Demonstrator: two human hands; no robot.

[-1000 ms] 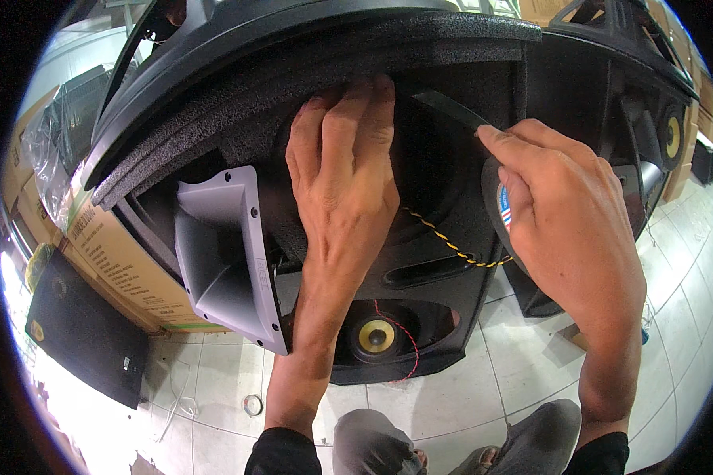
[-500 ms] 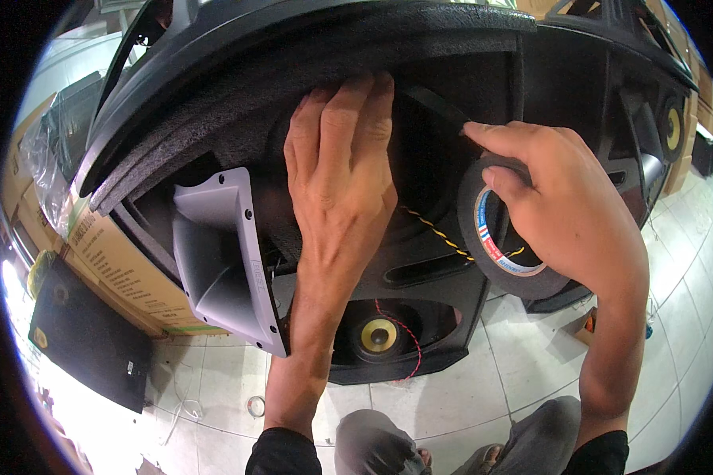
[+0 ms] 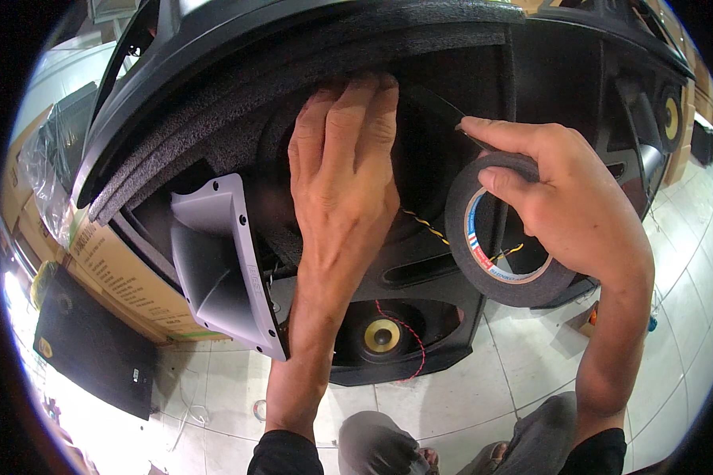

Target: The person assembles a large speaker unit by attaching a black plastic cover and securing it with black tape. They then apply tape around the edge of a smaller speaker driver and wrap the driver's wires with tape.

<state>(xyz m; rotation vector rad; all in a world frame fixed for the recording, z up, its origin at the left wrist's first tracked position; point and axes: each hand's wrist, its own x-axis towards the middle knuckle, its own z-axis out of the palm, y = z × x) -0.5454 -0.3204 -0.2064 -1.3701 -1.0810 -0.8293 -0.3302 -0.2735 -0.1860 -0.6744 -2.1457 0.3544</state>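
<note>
My right hand is closed on a roll of black tape, its thumb over the top of the roll. From there a dark strip of tape stretches up and left toward the round opening in a black speaker cabinet. My left hand lies over that opening with long fingers outstretched side by side; its fingertips and thumb are lost in the dark. Beside my left forearm leans a grey horn flare. A yellow-and-black twisted wire comes out near the opening.
Below stands a smaller part with a gold-centred speaker cone and a red wire. Brown cartons and a black panel are at left. Another speaker cabinet is at right. White tiles cover the floor.
The tape roll has come slightly left and down with my right hand still holding it. My left hand has stayed over the opening, fingers in nearly the same place.
</note>
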